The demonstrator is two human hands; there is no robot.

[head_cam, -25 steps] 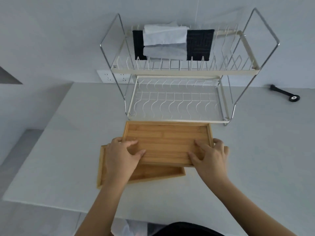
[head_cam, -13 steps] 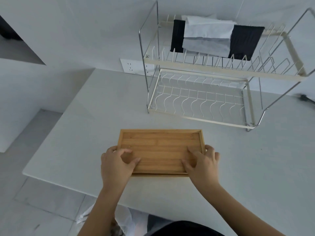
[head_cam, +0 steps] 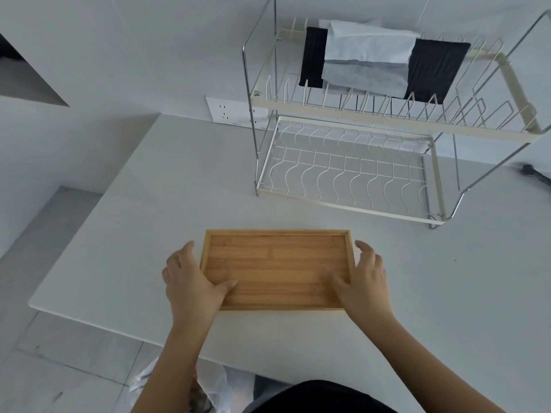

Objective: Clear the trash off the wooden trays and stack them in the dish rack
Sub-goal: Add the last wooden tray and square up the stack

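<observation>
Fingers had lifted since the earlier frame: left hand [head_cam: 190, 281] and right hand [head_cam: 365, 281], both spread, flanked stacked trays [head_cam: 277, 268]; thumbs rested inside.

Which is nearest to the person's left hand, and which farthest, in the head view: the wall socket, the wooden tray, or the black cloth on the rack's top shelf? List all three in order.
From the left hand:
1. Wooden tray: touching it, just to its right.
2. Wall socket: on the wall behind the table.
3. Black cloth: up on the dish rack, far right.

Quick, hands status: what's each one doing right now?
Left hand: open, thumb resting inside the wooden tray, fingers along its left edge.
Right hand: open, thumb inside, fingers at the right edge.
</observation>
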